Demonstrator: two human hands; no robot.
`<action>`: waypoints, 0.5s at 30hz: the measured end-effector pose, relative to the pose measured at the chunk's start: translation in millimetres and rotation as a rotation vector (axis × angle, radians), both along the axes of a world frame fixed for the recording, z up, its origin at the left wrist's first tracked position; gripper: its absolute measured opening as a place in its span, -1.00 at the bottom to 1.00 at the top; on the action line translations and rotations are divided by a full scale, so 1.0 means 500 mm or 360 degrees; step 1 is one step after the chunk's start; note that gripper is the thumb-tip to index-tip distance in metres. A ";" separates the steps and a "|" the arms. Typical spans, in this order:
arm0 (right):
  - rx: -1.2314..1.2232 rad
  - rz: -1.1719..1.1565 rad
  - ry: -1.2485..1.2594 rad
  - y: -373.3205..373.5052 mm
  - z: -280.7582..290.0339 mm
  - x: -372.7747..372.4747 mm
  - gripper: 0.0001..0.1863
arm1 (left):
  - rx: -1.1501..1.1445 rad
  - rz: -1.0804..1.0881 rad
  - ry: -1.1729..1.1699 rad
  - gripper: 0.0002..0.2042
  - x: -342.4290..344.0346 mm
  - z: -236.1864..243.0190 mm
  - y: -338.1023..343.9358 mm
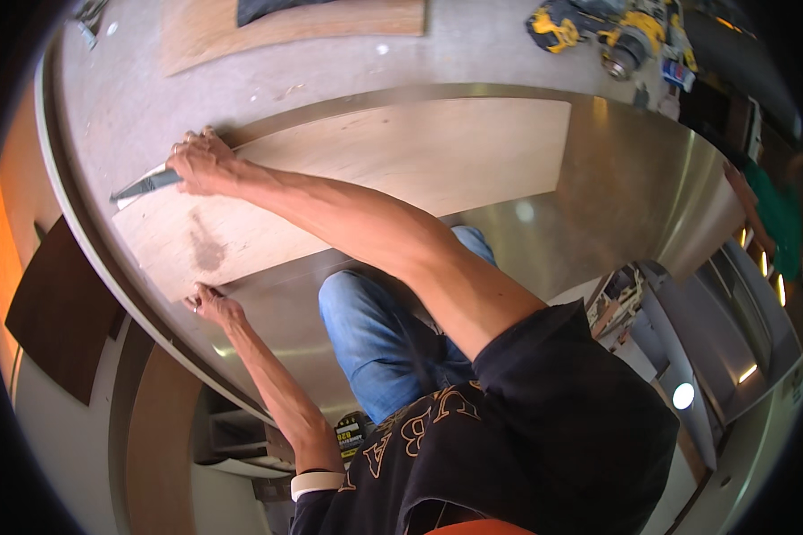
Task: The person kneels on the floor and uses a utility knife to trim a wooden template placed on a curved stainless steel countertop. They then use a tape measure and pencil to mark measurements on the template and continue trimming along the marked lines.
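the light plywood sheet (366, 169) lies flat on a shiny metal table (633, 187), with its near edge close to the table's rim. the right hand (201, 162) is clenched around a flat tool with a dark blade (144, 186), which i think is a scraper or chisel, at the far left corner of the sheet. the left hand (212, 306) is released, with its fingers pressing on the near left corner and grasping nothing. the sheet looks thin, stiff and quite light, so it may slide easily on the smooth metal. it has a dark stain (207, 248). i would hold it by the long edges, with flat palms. a yellow cordless drill (598, 31) lies well apart.
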State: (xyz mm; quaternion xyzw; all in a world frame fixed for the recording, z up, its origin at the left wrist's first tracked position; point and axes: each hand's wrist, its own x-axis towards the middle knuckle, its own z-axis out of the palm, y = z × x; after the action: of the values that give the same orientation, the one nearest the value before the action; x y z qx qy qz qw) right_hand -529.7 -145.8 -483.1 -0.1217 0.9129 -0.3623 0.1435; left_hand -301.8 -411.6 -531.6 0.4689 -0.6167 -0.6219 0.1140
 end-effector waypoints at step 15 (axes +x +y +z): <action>0.0392 -0.2253 -0.0227 0.839 0.090 0.858 -0.65 | -0.0198 -0.0263 -0.0216 -0.21 -0.022 -0.055 -0.067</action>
State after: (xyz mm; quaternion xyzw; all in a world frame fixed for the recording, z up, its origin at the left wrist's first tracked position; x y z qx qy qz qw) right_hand -100.6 273.8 -438.3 0.5400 0.7954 -0.2701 -0.0537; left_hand -312.6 -444.9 -559.3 0.4494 -0.6970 -0.5566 0.0493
